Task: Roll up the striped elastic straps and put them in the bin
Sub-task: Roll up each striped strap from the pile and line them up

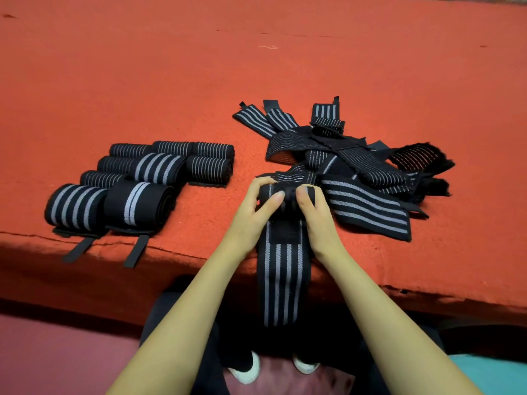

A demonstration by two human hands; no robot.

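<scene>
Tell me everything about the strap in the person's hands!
The strap is black stretchy-looking cloth with four grey stripes running along it and a plain black patch near the top. Its far end is rolled into a small bundle, pinched by the left hand and right hand. The rest lies flat on the red table and hangs over its near edge.

Evenly lit from above, warm and fairly bright across the red table (285, 67). Deep shadow along the table's near edge at lower left, darker still beneath it. No glare. Wide-angle bending at the edges, table front bowed. Slightly soft throughout, softest at the far corners; forearms smoothed, stripes reasonably crisp.
</scene>
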